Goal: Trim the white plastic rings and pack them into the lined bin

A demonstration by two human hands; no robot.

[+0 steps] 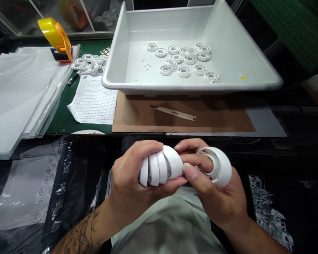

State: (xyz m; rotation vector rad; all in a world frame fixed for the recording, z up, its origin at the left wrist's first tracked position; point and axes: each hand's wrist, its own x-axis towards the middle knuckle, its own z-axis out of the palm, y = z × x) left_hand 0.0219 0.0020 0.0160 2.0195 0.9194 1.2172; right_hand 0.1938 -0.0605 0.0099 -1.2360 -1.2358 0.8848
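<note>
Several white plastic rings [159, 167] sit side by side in a row in my left hand [127, 176], which is closed around them. A finger of my right hand [218, 201] passes through another white ring [224, 167], so that ring hangs on it near the palm. The right thumb and fingertips pinch at the end of the row, touching its last ring. Both hands are above my lap, in front of the table's edge. Whatever small part may lie between the right fingertips is hidden.
A big white tub [190, 86] holds more rings [184, 72] and small scraps. Below it, a craft knife [175, 113] lies on brown cardboard [137, 123]. Leftward are a gridded sheet [95, 102], piled rings [94, 67], a tape dispenser [62, 46] and plastic bags [18, 91]. White scraps [270, 211] lie right.
</note>
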